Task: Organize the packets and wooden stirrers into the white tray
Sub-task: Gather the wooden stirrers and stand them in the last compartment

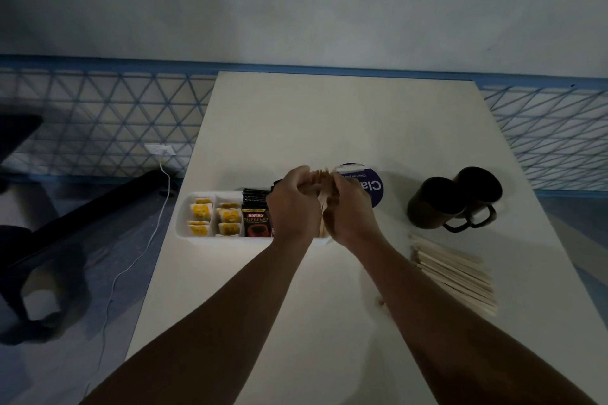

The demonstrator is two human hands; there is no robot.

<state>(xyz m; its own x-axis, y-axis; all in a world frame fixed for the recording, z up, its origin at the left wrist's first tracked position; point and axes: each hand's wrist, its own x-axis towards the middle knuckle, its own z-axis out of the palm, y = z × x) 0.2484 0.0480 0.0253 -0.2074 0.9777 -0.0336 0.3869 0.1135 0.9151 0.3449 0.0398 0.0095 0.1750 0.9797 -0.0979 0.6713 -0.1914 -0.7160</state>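
Observation:
A white tray (184, 223) sits near the table's left edge. Its two left compartments hold yellow packets (215, 215); beside them stand black Kopiko packets (256, 217). Over the tray's right end, my left hand (291, 207) and my right hand (350, 210) together grip a bundle of wooden stirrers (321, 189), fingers curled round it from both sides. The bundle's lower end is hidden between my hands. More wooden stirrers (455, 273) lie in a loose pile on the table at the right.
Two dark mugs (450, 202) stand to the right of the tray. A round purple-lidded container (373, 187) sits just behind my right hand. A white cable (131, 266) runs across the floor at left, beside a dark chair base.

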